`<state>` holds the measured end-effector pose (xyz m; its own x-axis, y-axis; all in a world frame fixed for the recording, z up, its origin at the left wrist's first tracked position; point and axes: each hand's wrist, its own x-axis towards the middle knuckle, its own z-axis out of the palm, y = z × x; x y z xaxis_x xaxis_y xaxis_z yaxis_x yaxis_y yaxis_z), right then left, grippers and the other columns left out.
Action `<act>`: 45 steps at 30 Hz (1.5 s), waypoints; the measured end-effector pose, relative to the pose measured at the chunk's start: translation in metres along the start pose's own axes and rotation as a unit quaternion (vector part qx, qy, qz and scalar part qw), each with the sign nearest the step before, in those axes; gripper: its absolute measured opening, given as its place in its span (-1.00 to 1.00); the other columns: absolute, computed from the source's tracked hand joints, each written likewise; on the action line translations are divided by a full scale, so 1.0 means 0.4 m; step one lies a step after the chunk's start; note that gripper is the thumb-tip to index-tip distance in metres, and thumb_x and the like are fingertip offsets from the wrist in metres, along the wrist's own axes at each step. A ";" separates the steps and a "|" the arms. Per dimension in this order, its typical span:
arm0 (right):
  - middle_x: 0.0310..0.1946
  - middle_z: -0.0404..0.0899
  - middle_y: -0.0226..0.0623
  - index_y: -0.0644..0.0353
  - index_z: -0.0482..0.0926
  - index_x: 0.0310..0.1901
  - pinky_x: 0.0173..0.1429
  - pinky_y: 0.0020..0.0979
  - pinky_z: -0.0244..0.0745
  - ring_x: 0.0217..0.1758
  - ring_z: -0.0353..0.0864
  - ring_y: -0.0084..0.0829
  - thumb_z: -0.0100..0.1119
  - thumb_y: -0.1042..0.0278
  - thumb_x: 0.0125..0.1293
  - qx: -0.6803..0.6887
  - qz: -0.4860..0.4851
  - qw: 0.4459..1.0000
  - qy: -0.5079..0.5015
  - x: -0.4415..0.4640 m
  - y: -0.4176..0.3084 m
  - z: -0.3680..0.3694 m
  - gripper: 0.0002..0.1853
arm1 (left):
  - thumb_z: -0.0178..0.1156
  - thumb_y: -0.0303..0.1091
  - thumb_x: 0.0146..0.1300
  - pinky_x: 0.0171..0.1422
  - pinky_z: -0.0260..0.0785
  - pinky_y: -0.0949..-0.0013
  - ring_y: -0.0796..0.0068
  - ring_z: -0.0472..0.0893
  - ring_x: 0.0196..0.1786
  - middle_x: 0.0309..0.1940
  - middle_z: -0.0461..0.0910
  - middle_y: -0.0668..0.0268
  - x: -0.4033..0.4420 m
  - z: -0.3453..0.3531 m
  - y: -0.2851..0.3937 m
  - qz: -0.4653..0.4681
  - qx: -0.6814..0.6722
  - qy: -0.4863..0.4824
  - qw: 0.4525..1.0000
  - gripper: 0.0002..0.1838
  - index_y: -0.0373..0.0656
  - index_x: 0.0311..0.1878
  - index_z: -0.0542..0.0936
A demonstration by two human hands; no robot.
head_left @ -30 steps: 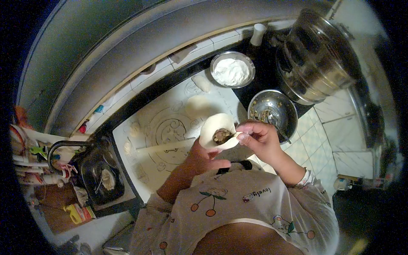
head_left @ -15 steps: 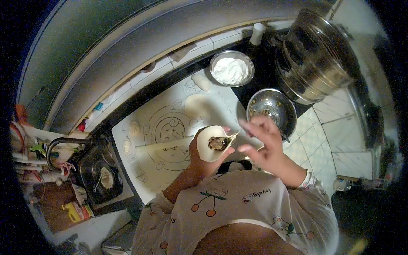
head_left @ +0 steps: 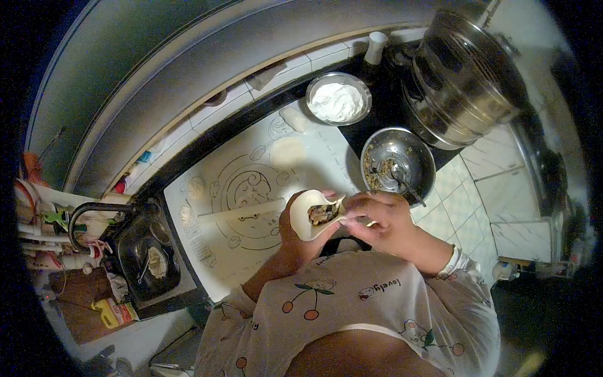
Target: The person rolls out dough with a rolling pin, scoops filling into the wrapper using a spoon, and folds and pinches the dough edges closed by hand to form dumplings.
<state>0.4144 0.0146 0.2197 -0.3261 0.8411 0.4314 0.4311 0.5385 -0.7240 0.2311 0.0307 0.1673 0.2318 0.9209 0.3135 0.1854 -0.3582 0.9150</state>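
My left hand [head_left: 298,242] cups a round dough wrapper [head_left: 304,215] from below and the side. Dark, lumpy filling [head_left: 322,214] sits in its middle. The fingers of my right hand [head_left: 377,217] are closed on the wrapper's right edge, which is drawn up into a fold. Behind my right hand stands a steel bowl [head_left: 421,151] with bits of filling and a spoon [head_left: 407,187] in it. A flat dough round [head_left: 288,152] lies on the printed mat [head_left: 220,276] beyond my left hand.
A bowl of white flour [head_left: 337,100] and a large steel steamer pot [head_left: 461,88] stand at the back. On the mat are a dough piece [head_left: 293,120], a rolling pin [head_left: 235,212] and shaped pieces at its left. A sink [head_left: 141,251] is at far left.
My right hand let go of the wrapper's edge, moved slightly away with fingers apart, and is back pinching it. My left hand has lowered the wrapper slightly toward my body.
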 end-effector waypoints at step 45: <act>-0.30 0.57 -0.22 0.19 0.63 -0.26 -0.12 -0.36 0.46 -0.23 0.58 -0.24 0.25 0.41 0.11 0.079 0.026 0.994 -0.069 0.037 0.024 -0.075 -0.86 | 0.37 -0.35 -0.01 -0.02 0.39 0.39 0.39 0.59 -0.15 -0.19 0.59 0.11 0.071 -0.043 0.048 -0.051 -0.071 -0.281 0.956 -0.48 -0.31 0.02 0.45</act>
<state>0.4388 0.0337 0.2354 -0.4245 0.8467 0.3208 0.3171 0.4709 -0.8233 0.2250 0.0526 0.1982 0.7033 0.7073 0.0710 0.1127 -0.2096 0.9713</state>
